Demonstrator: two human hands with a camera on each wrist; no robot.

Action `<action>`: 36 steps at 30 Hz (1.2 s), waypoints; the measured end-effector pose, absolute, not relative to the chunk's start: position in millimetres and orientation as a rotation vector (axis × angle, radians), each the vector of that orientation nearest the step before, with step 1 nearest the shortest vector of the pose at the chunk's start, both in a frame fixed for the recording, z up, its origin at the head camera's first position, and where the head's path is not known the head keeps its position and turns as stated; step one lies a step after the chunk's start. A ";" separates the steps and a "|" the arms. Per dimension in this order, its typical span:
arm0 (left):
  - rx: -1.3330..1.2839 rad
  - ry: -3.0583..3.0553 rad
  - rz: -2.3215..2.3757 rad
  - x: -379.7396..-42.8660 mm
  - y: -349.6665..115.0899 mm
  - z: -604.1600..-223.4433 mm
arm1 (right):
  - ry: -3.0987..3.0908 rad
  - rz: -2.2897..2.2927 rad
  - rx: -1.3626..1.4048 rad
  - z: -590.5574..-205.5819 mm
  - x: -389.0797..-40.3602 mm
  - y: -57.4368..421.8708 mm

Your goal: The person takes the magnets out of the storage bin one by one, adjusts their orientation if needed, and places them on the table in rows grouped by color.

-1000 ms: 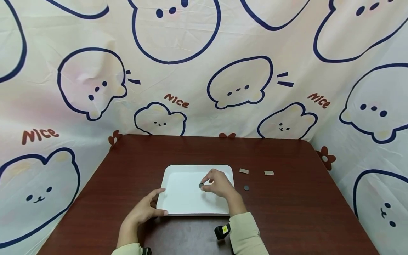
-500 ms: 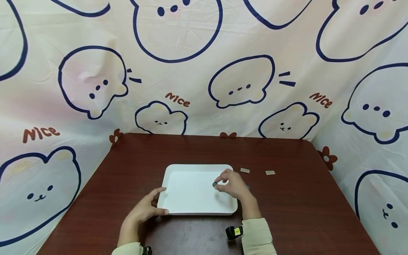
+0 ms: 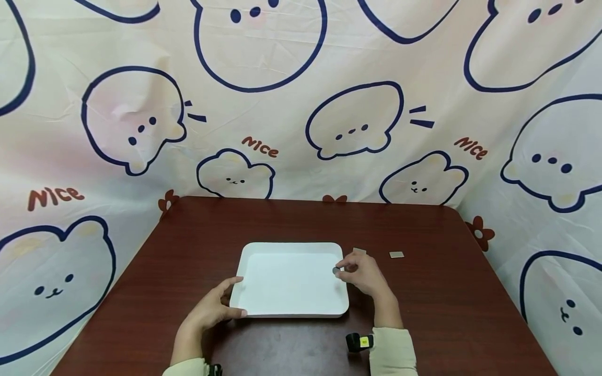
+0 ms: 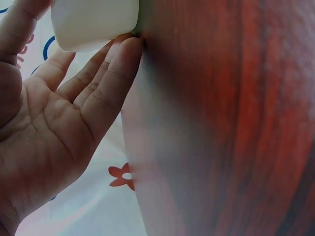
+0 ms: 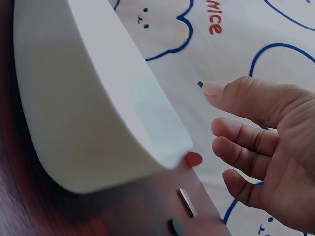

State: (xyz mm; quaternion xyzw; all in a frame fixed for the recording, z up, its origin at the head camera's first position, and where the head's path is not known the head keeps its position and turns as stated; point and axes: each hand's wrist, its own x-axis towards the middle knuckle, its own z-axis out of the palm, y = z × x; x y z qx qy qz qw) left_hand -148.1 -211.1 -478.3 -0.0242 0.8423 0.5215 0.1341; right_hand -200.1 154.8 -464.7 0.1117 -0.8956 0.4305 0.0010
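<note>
A white rectangular tray (image 3: 291, 284) lies on the dark red-brown table. My left hand (image 3: 209, 310) holds its left end, thumb at the near corner; in the left wrist view the fingers (image 4: 106, 88) reach under the tray's edge. Over the tray's right rim, my right hand (image 3: 366, 274) pinches a small dark grey disc (image 3: 336, 270) between thumb and forefinger. The right wrist view shows the disc (image 5: 200, 84) edge-on at the thumb tip, above the tray wall (image 5: 74, 113). A second dark disc (image 5: 175, 227) lies on the table, hidden in the head view.
Right of the tray lie two small pale rectangular pieces, one (image 3: 359, 250) partly behind my right hand and another (image 3: 396, 255) farther right. A bear-print cloth (image 3: 291, 120) hangs behind and beside the table (image 3: 447, 303).
My right hand has moved right with the disc, from over the tray to its right rim, and now covers the loose disc on the table. My left hand stays put.
</note>
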 end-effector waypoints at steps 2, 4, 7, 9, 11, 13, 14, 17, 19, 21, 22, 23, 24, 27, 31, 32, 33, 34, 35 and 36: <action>-0.068 2.441 1.514 -148.1 -211.1 -478.3 | -2.804 1.348 0.325 -464.8 -198.6 160.0; -0.068 2.439 1.516 -147.8 -211.0 -477.9 | -2.801 1.333 0.304 -464.8 -197.0 165.0; -0.070 2.434 1.519 -147.4 -210.8 -477.6 | -2.798 1.335 0.280 -465.8 -194.3 173.4; -0.072 2.430 1.521 -147.3 -210.9 -477.6 | -2.799 1.338 0.266 -466.4 -192.7 179.6; -0.075 2.428 1.522 -147.3 -211.0 -478.0 | -2.804 1.340 0.241 -467.1 -191.2 185.5; -0.080 2.427 1.523 -147.3 -211.1 -478.4 | -2.811 1.333 0.224 -467.5 -189.8 191.1; -0.083 2.427 1.523 -147.2 -211.2 -478.6 | -2.815 1.324 0.217 -467.3 -189.1 193.7; -0.088 2.422 1.525 -147.0 -211.3 -478.8 | -2.820 1.301 0.189 -468.9 -188.0 201.1; -0.086 2.421 1.526 -147.0 -211.2 -478.4 | -2.818 1.293 0.175 -469.9 -187.4 206.3; -0.082 2.421 1.525 -147.2 -211.2 -478.1 | -2.815 1.297 0.151 -471.7 -187.3 211.1; -0.079 2.421 1.525 -147.3 -211.0 -477.8 | -2.812 1.301 0.134 -472.4 -187.2 213.8; -0.072 2.424 1.519 -147.4 -210.9 -477.4 | -2.811 1.302 0.116 -473.2 -187.0 216.4; -0.066 2.428 1.515 -147.4 -210.8 -477.1 | -2.812 1.301 0.097 -474.0 -186.7 219.0; -0.023 2.443 1.490 -147.2 -211.2 -476.3 | -2.821 1.300 0.040 -477.3 -185.7 226.4; 0.016 2.467 1.466 -147.7 -212.1 -475.6 | -2.838 1.293 -0.008 -481.2 -184.3 236.2; 0.010 2.470 1.465 -148.0 -212.1 -475.6 | -2.838 1.296 -0.020 -482.0 -184.1 238.6; 0.009 2.472 1.465 -148.3 -212.0 -475.7 | -2.839 1.297 -0.035 -483.2 -184.0 241.2; 0.012 2.474 1.464 -148.5 -211.9 -475.6 | -2.838 1.301 -0.054 -484.0 -183.7 243.9; 0.014 2.474 1.462 -148.8 -211.8 -475.6 | -2.836 1.308 -0.075 -484.7 -183.4 246.7; 0.015 2.475 1.462 -149.0 -211.5 -475.6 | -2.835 1.313 -0.099 -485.2 -183.1 249.4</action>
